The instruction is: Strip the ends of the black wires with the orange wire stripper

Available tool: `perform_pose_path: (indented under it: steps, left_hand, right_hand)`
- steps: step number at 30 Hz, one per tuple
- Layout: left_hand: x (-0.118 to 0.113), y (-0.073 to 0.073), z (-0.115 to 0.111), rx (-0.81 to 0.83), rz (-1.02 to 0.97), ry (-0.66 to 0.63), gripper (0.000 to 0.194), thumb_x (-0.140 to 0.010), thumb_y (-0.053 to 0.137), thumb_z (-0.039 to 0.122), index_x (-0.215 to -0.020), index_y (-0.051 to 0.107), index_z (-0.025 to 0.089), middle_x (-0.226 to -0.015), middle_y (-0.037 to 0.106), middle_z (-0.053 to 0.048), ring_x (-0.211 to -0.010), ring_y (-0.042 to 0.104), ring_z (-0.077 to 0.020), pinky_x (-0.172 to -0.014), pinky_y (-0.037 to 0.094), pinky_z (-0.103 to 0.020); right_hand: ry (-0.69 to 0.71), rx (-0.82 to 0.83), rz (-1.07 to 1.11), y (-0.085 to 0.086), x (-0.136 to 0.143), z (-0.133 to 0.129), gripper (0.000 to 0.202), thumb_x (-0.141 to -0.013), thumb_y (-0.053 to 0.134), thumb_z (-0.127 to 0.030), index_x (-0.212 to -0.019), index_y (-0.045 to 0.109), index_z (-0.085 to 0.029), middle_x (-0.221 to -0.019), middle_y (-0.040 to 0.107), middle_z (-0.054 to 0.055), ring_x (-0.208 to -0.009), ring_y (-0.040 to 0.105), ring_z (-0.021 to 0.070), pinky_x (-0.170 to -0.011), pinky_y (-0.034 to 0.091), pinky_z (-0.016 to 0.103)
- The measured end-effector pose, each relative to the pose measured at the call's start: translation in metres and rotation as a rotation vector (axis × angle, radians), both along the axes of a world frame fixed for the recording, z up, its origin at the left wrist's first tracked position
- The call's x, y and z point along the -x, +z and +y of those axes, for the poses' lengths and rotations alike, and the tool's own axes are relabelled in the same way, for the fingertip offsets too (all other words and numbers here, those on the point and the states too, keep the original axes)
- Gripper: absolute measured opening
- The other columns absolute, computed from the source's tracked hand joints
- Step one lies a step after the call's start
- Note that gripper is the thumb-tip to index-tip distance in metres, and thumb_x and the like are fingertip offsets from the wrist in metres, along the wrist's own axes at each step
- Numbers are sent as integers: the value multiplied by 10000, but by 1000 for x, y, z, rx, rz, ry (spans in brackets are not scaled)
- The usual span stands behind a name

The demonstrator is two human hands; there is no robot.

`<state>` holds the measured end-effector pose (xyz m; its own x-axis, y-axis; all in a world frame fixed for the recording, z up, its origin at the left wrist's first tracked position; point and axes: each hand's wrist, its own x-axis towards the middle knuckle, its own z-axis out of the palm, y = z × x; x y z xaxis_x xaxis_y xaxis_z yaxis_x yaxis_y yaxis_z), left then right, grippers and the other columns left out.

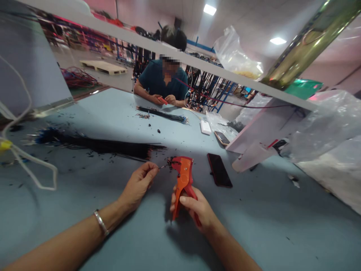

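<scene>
My right hand [194, 207] is wrapped round the handles of an orange and red wire stripper [184, 175], its jaws pointing up and to the left. Pinched between the thumb and fingers of my left hand [142, 180] is a thin dark wire [160, 167], whose tip reaches toward the stripper's jaws. Small dark scraps lie about the jaws, and I cannot tell whether the wire touches them. Behind my left hand a long bundle of black wires [104, 146] lies on the blue-grey table [126, 241], with blue and metal ends at its left.
Right of the stripper lies a dark phone [219, 170]; farther back are another phone [222, 138] and a white box [205, 127]. Across the table a person [162, 81] holds a red tool, near a second wire bundle [163, 114]. A white cable [42, 165] loops at left.
</scene>
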<state>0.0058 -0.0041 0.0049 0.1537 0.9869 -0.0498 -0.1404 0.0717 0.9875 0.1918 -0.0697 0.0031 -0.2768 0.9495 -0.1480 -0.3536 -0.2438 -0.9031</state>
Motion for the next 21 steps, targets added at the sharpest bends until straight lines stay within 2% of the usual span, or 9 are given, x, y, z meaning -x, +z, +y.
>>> perform_pose_path:
  steps: [7,14,17,19,21]
  left_hand:
    - [1,0,-1,-11,53,-28,263,-791,606,435,-790,547,179,-547,403,80,-468,327,-73,-441,256,-194]
    - [0,2,-4,4,93,-86,289,-779,603,455,-742,543,175,-524,467,74,-398,312,-58,-399,218,-192]
    - [-1,0,-6,27,78,-132,279,-787,596,446,-746,541,175,-522,468,76,-388,303,-55,-395,224,-188]
    - [-2,-1,-8,42,52,-157,274,-789,596,442,-758,542,175,-523,467,75,-395,308,-57,-401,240,-186]
    - [-4,1,-10,65,19,-173,279,-781,607,440,-752,536,172,-517,452,77,-405,299,-56,-404,234,-183]
  right_hand:
    - [65,37,4,0,3,-2,384,-715,710,-340,-1005,558,-140,-847,627,52,-691,637,177,-580,520,294]
    - [94,-45,-93,1,0,-1,382,-742,673,-329,-1050,533,-151,-873,618,52,-710,629,178,-611,513,304]
    - [78,-171,-298,11,-2,-2,308,-769,614,-305,-1025,530,-156,-838,604,37,-699,594,165,-618,487,287]
    - [40,-318,-565,18,-2,-4,197,-785,563,-258,-957,550,-163,-795,592,23,-687,563,157,-628,467,277]
    - [-32,-494,-844,22,-1,-6,214,-770,532,-203,-979,559,-166,-828,605,37,-729,565,174,-684,468,294]
